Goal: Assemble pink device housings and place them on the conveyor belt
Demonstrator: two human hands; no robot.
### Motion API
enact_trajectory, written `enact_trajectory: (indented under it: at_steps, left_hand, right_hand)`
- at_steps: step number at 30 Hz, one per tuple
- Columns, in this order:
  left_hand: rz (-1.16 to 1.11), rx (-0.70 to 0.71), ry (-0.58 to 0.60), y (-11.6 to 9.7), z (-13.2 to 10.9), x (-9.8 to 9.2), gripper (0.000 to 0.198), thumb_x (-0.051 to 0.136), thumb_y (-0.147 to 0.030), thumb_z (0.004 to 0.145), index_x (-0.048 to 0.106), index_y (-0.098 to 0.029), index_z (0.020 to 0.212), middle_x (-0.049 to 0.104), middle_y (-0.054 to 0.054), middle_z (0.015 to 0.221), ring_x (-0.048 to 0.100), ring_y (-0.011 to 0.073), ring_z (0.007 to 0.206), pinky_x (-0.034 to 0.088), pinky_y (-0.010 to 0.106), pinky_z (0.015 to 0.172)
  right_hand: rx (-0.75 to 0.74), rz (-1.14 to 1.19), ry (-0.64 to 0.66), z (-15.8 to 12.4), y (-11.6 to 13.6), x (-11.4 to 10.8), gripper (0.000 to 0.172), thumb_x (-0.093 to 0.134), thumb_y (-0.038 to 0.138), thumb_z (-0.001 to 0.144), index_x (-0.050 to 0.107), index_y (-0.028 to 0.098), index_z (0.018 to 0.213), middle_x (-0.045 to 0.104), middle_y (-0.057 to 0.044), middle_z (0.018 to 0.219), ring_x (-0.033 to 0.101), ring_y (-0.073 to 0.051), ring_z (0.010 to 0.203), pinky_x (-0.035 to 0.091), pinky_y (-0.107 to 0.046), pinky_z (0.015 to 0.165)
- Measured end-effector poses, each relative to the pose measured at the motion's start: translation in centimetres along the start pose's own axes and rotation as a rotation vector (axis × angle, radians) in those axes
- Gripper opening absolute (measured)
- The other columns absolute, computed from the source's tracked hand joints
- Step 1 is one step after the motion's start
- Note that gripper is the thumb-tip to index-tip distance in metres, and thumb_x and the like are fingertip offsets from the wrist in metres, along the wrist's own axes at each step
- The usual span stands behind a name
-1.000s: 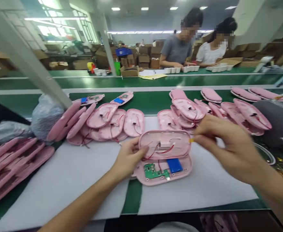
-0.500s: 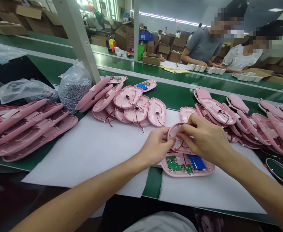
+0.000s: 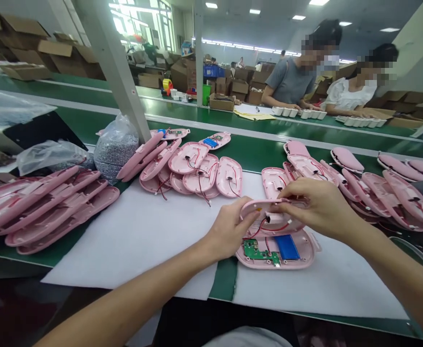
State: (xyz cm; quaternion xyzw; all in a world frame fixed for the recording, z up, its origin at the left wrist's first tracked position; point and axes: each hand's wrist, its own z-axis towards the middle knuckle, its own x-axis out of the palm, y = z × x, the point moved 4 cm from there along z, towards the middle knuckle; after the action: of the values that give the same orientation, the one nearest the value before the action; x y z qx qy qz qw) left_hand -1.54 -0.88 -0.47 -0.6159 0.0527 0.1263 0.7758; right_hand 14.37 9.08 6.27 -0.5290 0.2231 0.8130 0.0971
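Observation:
A pink plastic shell half (image 3: 274, 222) with red and black wires is tilted up between my hands. My left hand (image 3: 229, 226) pinches its left end, thumb on the inner side. At the upper right edge, my right hand (image 3: 314, 207) grips the same shell with fingers bent over the rim. Just below it lies another pink shell half (image 3: 307, 258), open side up. Inside that one are a green circuit board (image 3: 260, 251) and a blue battery (image 3: 287, 247). A red wire runs near the board; where it ends is hidden.
White foam sheets (image 3: 131, 241) cover the green bench. Stacks of pink shells (image 3: 59, 207) lie at left, with more wired shells (image 3: 200, 173) at centre and right. A bag of grey parts (image 3: 115, 149) stands by the metal post (image 3: 120, 67). Two people (image 3: 287, 82) work across the bench.
My hands have spread apart along the held shell, which is now tipped more edge-on with its wires showing. The camera view has tilted up slightly.

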Motion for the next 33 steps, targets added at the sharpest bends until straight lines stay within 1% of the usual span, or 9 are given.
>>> enact_trajectory:
  at_steps: [3,6,10,15,18,21,25,28,33]
  left_hand:
    - [0.170,0.118,0.142,-0.2,-0.8,-0.3,0.021,0.046,-0.025,0.097,0.060,-0.018,0.110,0.068,0.003,0.093,0.062,0.0167,0.080,0.047,0.026,0.071]
    - [0.375,0.396,0.384,-1.3,-1.9,-0.3,0.036,0.043,-0.014,0.093,0.053,-0.021,0.127,0.056,0.010,0.133,0.054,0.0228,0.122,0.040,0.036,0.108]
    - [0.635,0.413,0.549,-2.1,-2.5,-1.0,0.063,0.067,-0.030,0.079,0.044,-0.019,0.137,0.037,0.019,0.147,0.036,0.0349,0.136,0.033,0.050,0.113]
    - [0.659,0.587,0.245,-2.5,-3.4,-3.2,0.052,0.058,-0.027,0.086,0.044,-0.019,0.135,0.041,0.019,0.141,0.040,0.0334,0.131,0.039,0.052,0.108]
    - [0.573,0.754,-0.085,-1.7,-4.4,-4.4,0.040,0.045,-0.004,0.079,0.052,-0.014,0.118,0.054,0.015,0.117,0.053,0.0238,0.109,0.047,0.038,0.094]
    - [0.631,0.738,0.024,-0.5,-4.4,-3.6,0.040,0.043,-0.002,0.071,0.055,-0.014,0.107,0.058,0.013,0.108,0.055,0.0223,0.097,0.049,0.035,0.082]
    - [0.628,0.677,0.058,0.1,-4.2,-3.6,0.037,0.041,-0.003,0.068,0.056,-0.015,0.100,0.060,0.012,0.106,0.055,0.0205,0.088,0.048,0.031,0.074]
    - [0.591,0.731,-0.092,0.5,-4.7,-4.4,0.021,0.041,-0.004,0.078,0.054,-0.017,0.089,0.061,0.008,0.095,0.054,0.0167,0.077,0.043,0.027,0.065]
    - [0.502,0.567,-0.106,4.9,-4.9,-2.3,0.007,0.046,-0.014,0.094,0.050,-0.018,0.091,0.061,0.000,0.073,0.054,0.0106,0.062,0.043,0.024,0.058]
  right_hand:
    - [-0.139,-0.026,0.007,-2.0,1.9,-0.2,0.014,0.058,0.026,0.088,0.063,0.020,0.077,0.061,-0.002,0.073,0.054,-0.016,0.067,0.038,-0.029,0.060]
    - [-0.185,-0.063,0.111,-4.5,3.1,1.3,0.016,0.062,0.032,0.085,0.062,0.019,0.093,0.064,-0.008,0.094,0.058,-0.020,0.080,0.045,-0.031,0.065]
    - [-0.120,-0.069,0.199,-6.6,2.4,5.5,0.089,0.076,0.048,0.069,0.038,0.016,0.143,0.052,-0.019,0.135,0.051,-0.035,0.120,0.047,-0.046,0.093]
    - [-0.047,-0.128,0.112,-7.4,0.2,5.9,0.089,0.070,0.051,0.073,0.033,0.021,0.147,0.055,-0.016,0.132,0.056,-0.035,0.115,0.048,-0.047,0.094]
    - [0.155,-0.215,-0.019,-2.8,-1.8,2.6,0.081,0.059,0.063,0.079,0.034,0.024,0.146,0.054,-0.015,0.135,0.058,-0.035,0.114,0.050,-0.047,0.088]
    - [0.446,-0.234,0.001,6.8,-5.5,1.6,0.082,0.049,0.076,0.080,0.042,0.020,0.139,0.060,-0.017,0.127,0.062,-0.037,0.106,0.051,-0.046,0.081]
    - [0.784,-0.192,0.170,17.7,-12.3,5.8,0.089,0.061,0.072,0.074,0.047,0.007,0.134,0.061,-0.024,0.124,0.060,-0.038,0.113,0.047,-0.045,0.091]
    - [0.925,-0.213,0.178,20.3,-15.9,9.1,0.090,0.068,0.062,0.075,0.046,0.000,0.135,0.057,-0.031,0.126,0.056,-0.041,0.119,0.045,-0.049,0.094]
    - [0.903,-0.273,0.080,24.3,-15.4,12.4,0.075,0.056,0.062,0.084,0.055,0.000,0.127,0.051,-0.036,0.130,0.048,-0.046,0.126,0.040,-0.057,0.097]
